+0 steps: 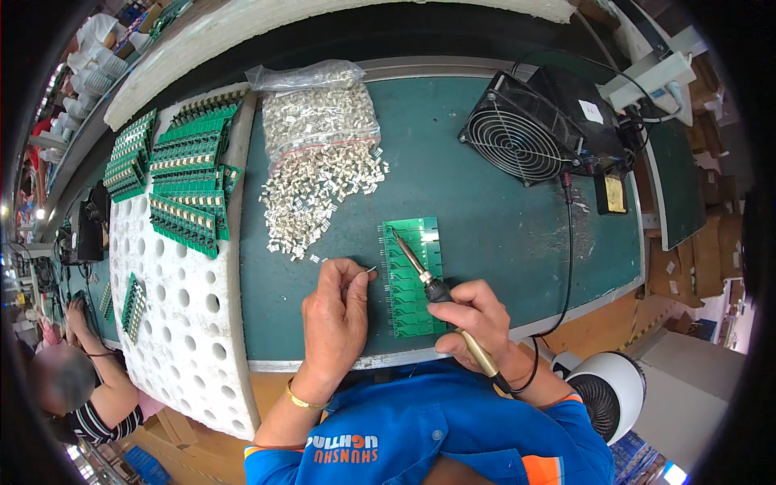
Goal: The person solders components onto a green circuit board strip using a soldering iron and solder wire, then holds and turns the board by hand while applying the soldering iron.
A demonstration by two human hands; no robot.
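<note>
A soldering iron (438, 293) with a dark collar and a brass-coloured handle is gripped in my right hand (478, 321). Its metal tip rests at or just above the upper left part of a green circuit board (412, 319), lying lengthwise away from me on the bench. Pins or small connectors line the board's left edge. Beside that edge, my left hand (335, 311) is closed in a pinch, with a short thin silvery wire end, looking like solder wire (372, 269), poking out from the fingertips. The rest of the wire is hidden.
Small white connectors (311, 194) spill from a clear bag (319, 109). Stacked boards (190, 153) lie on a white foam sheet (206, 368) with holes. A black fan (521, 145) stands at back right; the iron's cable (570, 267) crosses the bench. Another person's arm (109, 376) is far left.
</note>
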